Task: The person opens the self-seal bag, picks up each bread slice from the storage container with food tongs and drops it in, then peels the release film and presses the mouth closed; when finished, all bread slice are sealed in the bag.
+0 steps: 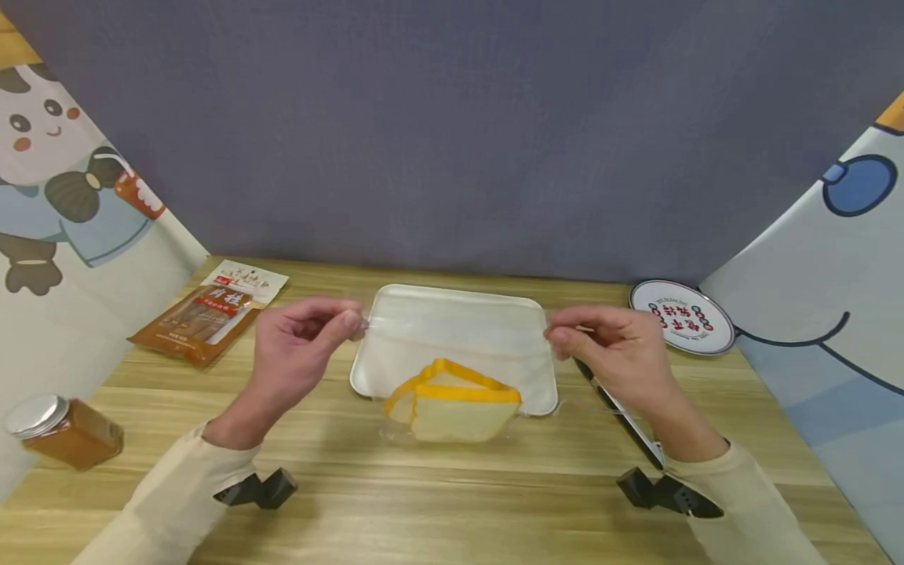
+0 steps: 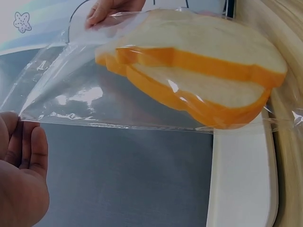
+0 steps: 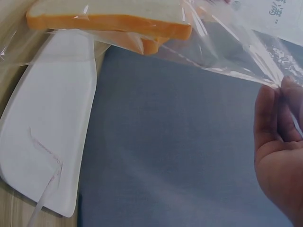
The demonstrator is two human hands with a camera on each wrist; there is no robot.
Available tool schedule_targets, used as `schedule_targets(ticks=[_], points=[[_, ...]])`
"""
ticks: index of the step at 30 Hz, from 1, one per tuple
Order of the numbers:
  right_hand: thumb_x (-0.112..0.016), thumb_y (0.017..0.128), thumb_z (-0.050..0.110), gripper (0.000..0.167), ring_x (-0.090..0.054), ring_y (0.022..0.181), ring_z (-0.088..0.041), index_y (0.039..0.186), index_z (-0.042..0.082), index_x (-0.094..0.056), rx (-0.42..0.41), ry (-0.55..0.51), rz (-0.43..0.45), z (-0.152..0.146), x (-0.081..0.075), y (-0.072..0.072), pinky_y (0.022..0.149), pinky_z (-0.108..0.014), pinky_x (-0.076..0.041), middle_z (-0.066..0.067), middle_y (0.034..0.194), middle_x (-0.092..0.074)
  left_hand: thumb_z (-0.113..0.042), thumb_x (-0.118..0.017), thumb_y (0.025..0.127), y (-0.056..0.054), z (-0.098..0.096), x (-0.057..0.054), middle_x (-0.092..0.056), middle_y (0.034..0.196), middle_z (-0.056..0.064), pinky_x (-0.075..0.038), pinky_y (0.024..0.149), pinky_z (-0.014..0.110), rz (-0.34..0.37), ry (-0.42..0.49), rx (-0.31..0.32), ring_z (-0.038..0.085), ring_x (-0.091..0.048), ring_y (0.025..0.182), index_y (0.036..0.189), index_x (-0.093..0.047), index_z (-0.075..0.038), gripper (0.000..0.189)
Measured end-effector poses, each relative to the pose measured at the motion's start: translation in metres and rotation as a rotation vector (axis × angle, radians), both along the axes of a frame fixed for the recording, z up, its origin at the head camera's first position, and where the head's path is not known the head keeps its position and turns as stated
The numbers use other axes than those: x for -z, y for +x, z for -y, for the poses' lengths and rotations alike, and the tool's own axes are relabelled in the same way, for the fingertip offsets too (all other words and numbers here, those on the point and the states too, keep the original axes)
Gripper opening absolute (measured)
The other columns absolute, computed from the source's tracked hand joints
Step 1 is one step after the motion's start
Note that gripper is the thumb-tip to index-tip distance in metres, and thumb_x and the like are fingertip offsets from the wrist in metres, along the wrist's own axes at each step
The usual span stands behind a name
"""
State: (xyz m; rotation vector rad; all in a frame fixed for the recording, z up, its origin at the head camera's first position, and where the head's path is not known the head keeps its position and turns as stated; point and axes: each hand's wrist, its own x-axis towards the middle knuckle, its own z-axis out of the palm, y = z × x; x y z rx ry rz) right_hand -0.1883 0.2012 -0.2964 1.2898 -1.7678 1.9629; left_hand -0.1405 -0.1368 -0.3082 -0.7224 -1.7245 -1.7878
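A clear plastic bag (image 2: 80, 99) with toast-like bread slices (image 1: 466, 412) in its lower part hangs between my hands. My left hand (image 1: 300, 341) pinches one upper corner between thumb and fingers. The opposite corner is pinched by my right hand (image 1: 617, 349). Yellow-orange crusts edge the pale slices, which overlap inside the film. Behind the bag, a white rectangular tray (image 1: 459, 314) lies on the wooden table. A thin printed strip (image 3: 57, 165) appears over the tray in the right wrist view.
On the left are a brown food packet (image 1: 201, 318) and a silver-lidded jar (image 1: 71, 431) of brown powder, lying tilted. At right, a round printed plate (image 1: 681, 318) lies near the wall. A long black-and-white object (image 1: 628, 428) is partly hidden by my right hand.
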Motion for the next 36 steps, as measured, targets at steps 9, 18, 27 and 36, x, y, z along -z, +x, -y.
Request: schedule_targets(ticks=[9,18,27,36], points=[[-0.068,0.08,-0.01,0.017,-0.066,0.069,-0.019,0.094,-0.018,-0.064,-0.078,-0.066,0.033,-0.002,0.002,-0.005,0.06,-0.028,-0.056,-0.018,0.089,-0.069,0.016,-0.064,0.082,-0.004,0.007,-0.007,-0.069,0.082,0.017,-0.056,0.062,0.029,-0.004,-0.084,0.072,0.016,-0.067,0.07,0.094,-0.066,0.015,0.012],[-0.065,0.082,-0.012,0.018,-0.063,0.074,-0.023,0.099,-0.018,-0.063,-0.251,-0.083,-0.062,-0.006,0.004,-0.015,0.063,-0.028,-0.055,-0.022,0.095,-0.067,0.022,-0.061,0.079,-0.007,0.012,-0.013,-0.069,0.088,0.018,-0.056,0.064,0.028,0.038,-0.101,0.185,0.019,-0.068,0.072,0.094,-0.069,0.008,0.022],[-0.064,0.084,-0.009,0.013,-0.064,0.085,-0.022,0.096,-0.016,-0.066,-0.306,-0.043,-0.128,-0.01,0.002,-0.02,0.068,-0.028,-0.056,-0.019,0.098,-0.067,0.025,-0.057,0.076,-0.01,0.012,-0.012,-0.069,0.086,0.013,-0.055,0.063,0.025,0.023,-0.099,0.207,0.016,-0.065,0.072,0.089,-0.072,0.001,0.03],[-0.063,0.086,-0.008,0.01,-0.062,0.084,-0.022,0.093,-0.014,-0.068,-0.333,-0.01,-0.202,-0.013,0.0,-0.02,0.069,-0.025,-0.054,-0.019,0.098,-0.067,0.023,-0.054,0.078,-0.013,0.012,-0.011,-0.066,0.081,0.012,-0.054,0.064,0.026,0.025,-0.124,0.261,0.018,-0.061,0.072,0.083,-0.07,-0.001,0.029]])
